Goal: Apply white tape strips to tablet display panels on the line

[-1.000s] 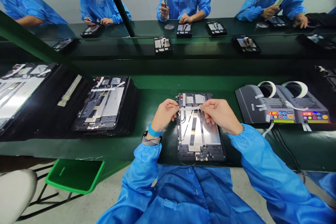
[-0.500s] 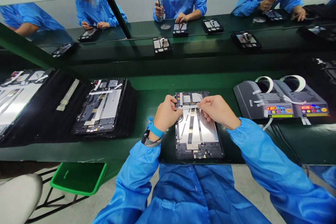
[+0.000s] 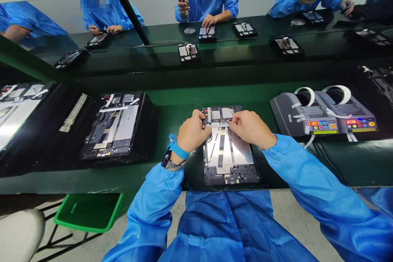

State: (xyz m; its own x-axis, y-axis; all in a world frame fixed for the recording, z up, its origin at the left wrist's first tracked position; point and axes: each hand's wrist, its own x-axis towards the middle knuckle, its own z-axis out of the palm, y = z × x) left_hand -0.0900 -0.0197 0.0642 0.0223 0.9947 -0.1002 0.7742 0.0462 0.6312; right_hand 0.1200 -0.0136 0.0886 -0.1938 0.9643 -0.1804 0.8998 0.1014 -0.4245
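Note:
An opened tablet (image 3: 242,151) lies on the bench right in front of me, its silver plate and dark ribbon cables showing. Across its upper part runs a strip of white tape (image 3: 219,124). My left hand (image 3: 193,133) pinches the tape's left end at the tablet's left edge, thumb and fingers closed. At the right end, my right hand (image 3: 252,128) is closed in a pinch on the same strip; its fingertips partly cover that end. A second, upright piece of white tape (image 3: 209,114) sticks near the tablet's top left corner.
Left of me stands a stack of opened tablets (image 3: 123,118), with another tablet (image 3: 18,112) beyond. Two tape dispensers (image 3: 322,114) stand at right, cables below. A green bin (image 3: 89,213) and stool (image 3: 20,233) are under the bench edge. Co-workers (image 3: 208,2) sit across at a line of tablets.
The view has shifted slightly. Both hands stay at the strip of tape on the tablet, and my right fingertips have drawn in a little closer to its surface.

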